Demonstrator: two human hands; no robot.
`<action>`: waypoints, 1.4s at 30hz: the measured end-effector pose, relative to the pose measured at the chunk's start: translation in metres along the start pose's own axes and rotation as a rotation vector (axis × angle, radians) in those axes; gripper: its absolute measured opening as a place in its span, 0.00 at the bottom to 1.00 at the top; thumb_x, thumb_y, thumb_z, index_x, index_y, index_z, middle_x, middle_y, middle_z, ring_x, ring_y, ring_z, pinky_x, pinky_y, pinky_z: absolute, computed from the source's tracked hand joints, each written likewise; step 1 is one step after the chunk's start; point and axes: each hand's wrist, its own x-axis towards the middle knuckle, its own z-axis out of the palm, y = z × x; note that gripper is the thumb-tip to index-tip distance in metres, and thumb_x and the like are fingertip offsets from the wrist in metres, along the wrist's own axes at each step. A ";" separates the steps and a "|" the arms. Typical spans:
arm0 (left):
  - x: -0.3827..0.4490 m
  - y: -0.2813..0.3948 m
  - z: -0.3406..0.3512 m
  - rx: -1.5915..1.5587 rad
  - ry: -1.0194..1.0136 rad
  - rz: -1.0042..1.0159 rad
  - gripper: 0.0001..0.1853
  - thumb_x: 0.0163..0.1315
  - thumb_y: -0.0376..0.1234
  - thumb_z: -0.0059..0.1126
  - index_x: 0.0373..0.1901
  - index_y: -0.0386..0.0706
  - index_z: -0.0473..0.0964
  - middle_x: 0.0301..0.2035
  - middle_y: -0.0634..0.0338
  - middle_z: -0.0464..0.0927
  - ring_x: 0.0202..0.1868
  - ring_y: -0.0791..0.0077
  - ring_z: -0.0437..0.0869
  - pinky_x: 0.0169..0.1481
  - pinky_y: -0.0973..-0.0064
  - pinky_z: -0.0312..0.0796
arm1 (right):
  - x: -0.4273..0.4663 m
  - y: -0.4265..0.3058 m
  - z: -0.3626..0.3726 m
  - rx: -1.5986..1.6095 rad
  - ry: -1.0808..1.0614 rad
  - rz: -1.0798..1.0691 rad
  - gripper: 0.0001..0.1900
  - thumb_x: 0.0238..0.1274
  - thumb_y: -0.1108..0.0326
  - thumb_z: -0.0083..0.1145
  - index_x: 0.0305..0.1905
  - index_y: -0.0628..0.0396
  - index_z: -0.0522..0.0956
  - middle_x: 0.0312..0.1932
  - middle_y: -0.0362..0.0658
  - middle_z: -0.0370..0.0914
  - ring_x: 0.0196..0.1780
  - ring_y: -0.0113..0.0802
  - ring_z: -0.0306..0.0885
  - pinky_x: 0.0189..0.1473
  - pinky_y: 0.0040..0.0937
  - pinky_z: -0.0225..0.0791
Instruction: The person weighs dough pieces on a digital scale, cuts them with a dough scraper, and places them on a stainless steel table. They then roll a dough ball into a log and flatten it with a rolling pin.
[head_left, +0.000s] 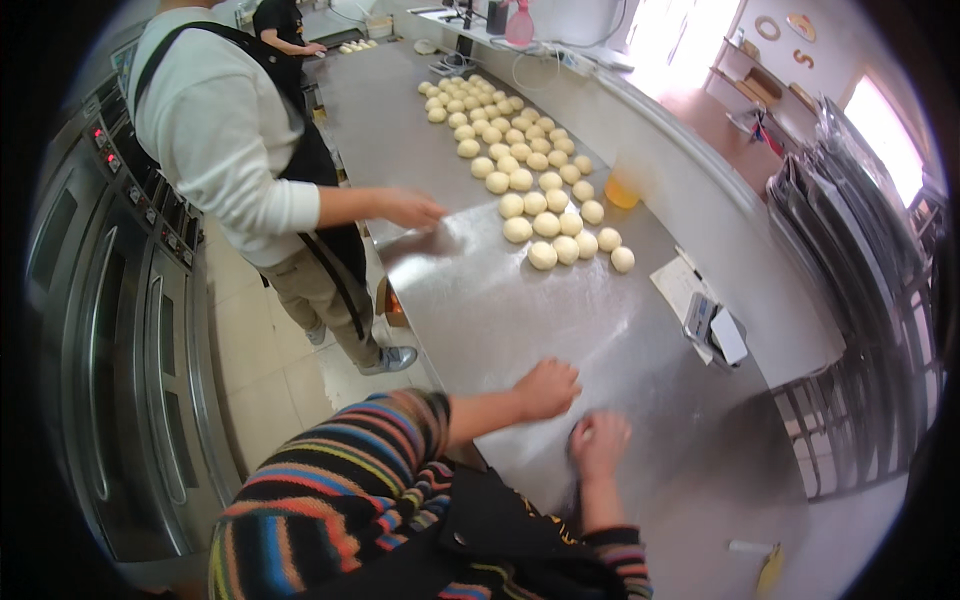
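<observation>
My left hand (550, 388) is curled, palm down, at the surface of a stainless steel table (525, 315). Close by, nearer my body, my right hand (602, 442) is bent over the same metal top. Both sets of fingers are cupped, and whatever may lie under them is hidden. A small pale spot shows by the right thumb; it is too blurred to name. Farther along the table sit many round dough balls (546, 224) in loose rows, the nearest ones beyond my left hand.
A co-worker's hand (412, 210) is blurred over the table's left side. To the right are a digital scale (701, 319), a paper notepad (671, 281) and a plastic jug of yellow liquid (621, 191). Baking trays (840, 217) stand at right; deck ovens (112, 360) line the left.
</observation>
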 end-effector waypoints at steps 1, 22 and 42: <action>0.010 -0.015 -0.002 0.020 -0.007 -0.060 0.08 0.45 0.38 0.62 0.21 0.45 0.74 0.29 0.57 0.75 0.39 0.58 0.77 0.44 0.58 0.69 | 0.009 0.010 -0.002 -0.035 0.066 0.005 0.07 0.43 0.65 0.64 0.26 0.49 0.75 0.33 0.45 0.73 0.43 0.48 0.71 0.45 0.46 0.64; -0.057 0.001 -0.021 -0.170 0.077 -0.027 0.07 0.41 0.28 0.60 0.22 0.44 0.71 0.28 0.56 0.72 0.37 0.56 0.75 0.44 0.57 0.66 | -0.034 -0.034 -0.015 0.232 -0.154 -0.024 0.08 0.42 0.69 0.62 0.29 0.50 0.75 0.30 0.41 0.74 0.41 0.42 0.72 0.43 0.43 0.65; -0.037 -0.041 -0.039 -0.117 0.076 -0.226 0.18 0.42 0.35 0.68 0.35 0.43 0.72 0.38 0.53 0.72 0.45 0.54 0.74 0.49 0.59 0.66 | -0.012 -0.001 -0.018 0.114 0.054 0.234 0.19 0.42 0.61 0.67 0.41 0.52 0.75 0.39 0.42 0.76 0.48 0.45 0.72 0.50 0.44 0.66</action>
